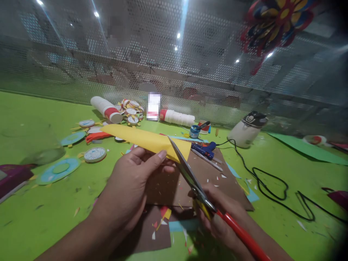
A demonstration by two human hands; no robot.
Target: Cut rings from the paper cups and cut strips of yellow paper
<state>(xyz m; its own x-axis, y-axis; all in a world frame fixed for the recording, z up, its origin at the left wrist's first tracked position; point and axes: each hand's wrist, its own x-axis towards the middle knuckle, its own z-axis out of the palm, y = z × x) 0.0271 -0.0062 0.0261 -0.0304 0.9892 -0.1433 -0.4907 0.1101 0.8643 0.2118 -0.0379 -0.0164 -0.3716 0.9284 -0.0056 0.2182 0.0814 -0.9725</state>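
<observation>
My left hand grips a long strip of yellow paper, thumb on top and fingers beneath. The paper stretches left to a rounded, curling end. My right hand is closed round scissors with red handles, pointing up and left. Their blades meet the yellow paper near its right end; whether they are parted is hard to tell. Beneath both hands lies a brown board strewn with paper scraps. Some fingers of my right hand are hidden behind the scissors.
A blue glue gun trails a black cord across the right side. Stacked white cups, a small blue jar and a white-and-black container stand farther back. Paper discs lie on the left of the green table.
</observation>
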